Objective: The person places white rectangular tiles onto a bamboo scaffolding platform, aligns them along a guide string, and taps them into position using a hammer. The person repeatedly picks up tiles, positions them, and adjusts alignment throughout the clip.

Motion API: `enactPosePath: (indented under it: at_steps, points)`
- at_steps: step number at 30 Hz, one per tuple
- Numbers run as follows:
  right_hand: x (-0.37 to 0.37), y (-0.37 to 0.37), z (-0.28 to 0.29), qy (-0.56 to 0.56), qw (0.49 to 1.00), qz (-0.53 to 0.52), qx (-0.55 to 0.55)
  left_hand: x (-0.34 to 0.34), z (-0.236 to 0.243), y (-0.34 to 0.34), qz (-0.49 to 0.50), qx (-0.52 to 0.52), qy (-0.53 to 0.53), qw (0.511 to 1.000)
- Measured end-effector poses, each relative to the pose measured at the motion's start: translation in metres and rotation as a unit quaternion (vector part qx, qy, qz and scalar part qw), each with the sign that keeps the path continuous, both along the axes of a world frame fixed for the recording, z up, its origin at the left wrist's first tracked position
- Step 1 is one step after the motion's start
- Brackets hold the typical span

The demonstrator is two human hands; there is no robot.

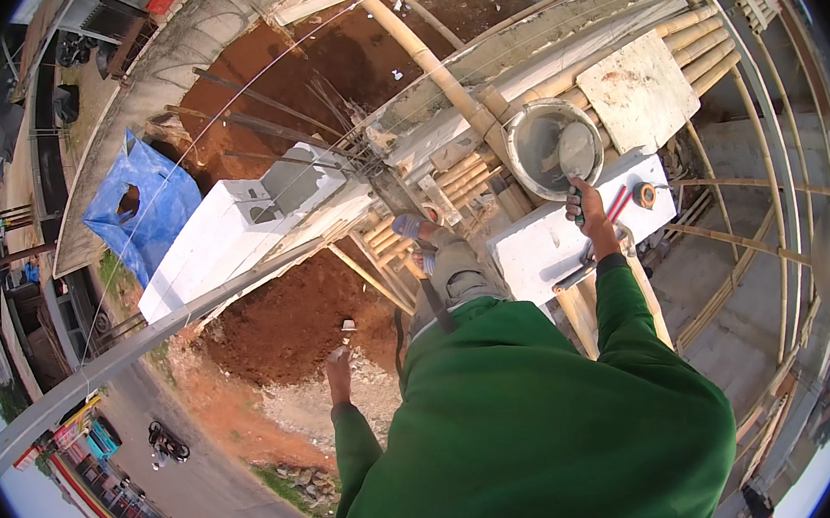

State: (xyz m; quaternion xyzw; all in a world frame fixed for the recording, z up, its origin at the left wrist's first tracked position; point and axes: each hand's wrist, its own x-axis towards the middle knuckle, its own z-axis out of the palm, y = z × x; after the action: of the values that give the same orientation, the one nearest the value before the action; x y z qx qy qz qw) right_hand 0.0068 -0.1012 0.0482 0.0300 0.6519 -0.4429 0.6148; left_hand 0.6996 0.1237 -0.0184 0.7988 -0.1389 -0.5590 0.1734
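My right hand (587, 207) is closed around the handle of a trowel (578, 151). The trowel's rounded grey blade hangs over a round bucket (517, 159) with grey mortar on its inner wall. Below the bucket and hand lies a long white block (534, 250). On that block rest an orange-and-black tape measure (644, 195) and a slim red-and-blue item (620, 203). Out to the left, my left hand (339, 374) hangs above the ground far below, fingers loosely extended and apparently holding nothing. A small pale piece (348, 325) shows just beyond its fingertips.
My feet stand high up on bamboo poles (467, 179). A pale board (638, 88) lies on more poles at right. White block wall (204, 244) and blue tarp (140, 206) are at left. Red soil (281, 322) and a road (195, 460) lie below; a wire crosses the upper left.
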Motion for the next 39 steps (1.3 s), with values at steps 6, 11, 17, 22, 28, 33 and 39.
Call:
enactPosePath:
  at_steps: [6, 11, 17, 22, 28, 33, 39]
  points:
    - [0.044, 0.008, 0.038, -0.034, 0.985, 0.158, -0.057, 0.018, 0.021, -0.07, 0.015, -0.125, -0.088, 0.988]
    - [0.14, -0.014, 0.018, -0.078, 0.94, 0.333, -0.016, 0.057, 0.066, -0.186, -0.045, -0.322, -0.33, 0.886]
    - [0.324, -0.059, -0.052, -0.06, 0.872, 0.474, -0.104, 0.101, 0.109, -0.306, -0.201, -0.263, -0.424, 0.843]
    - [0.496, -0.096, -0.134, -0.086, 0.874, 0.441, -0.183, 0.14, 0.114, -0.363, -0.35, -0.144, -0.446, 0.811]
    - [0.614, -0.142, -0.129, 0.129, 0.838, 0.457, -0.269, 0.155, 0.115, -0.376, -0.445, -0.056, -0.382, 0.808]
    - [0.615, -0.143, -0.063, 0.056, 0.814, 0.504, -0.284, 0.142, 0.124, -0.379, -0.454, 0.005, -0.378, 0.807]
    - [0.591, -0.11, -0.046, 0.167, 0.811, 0.487, -0.278, 0.139, 0.128, -0.381, -0.455, 0.023, -0.375, 0.808]
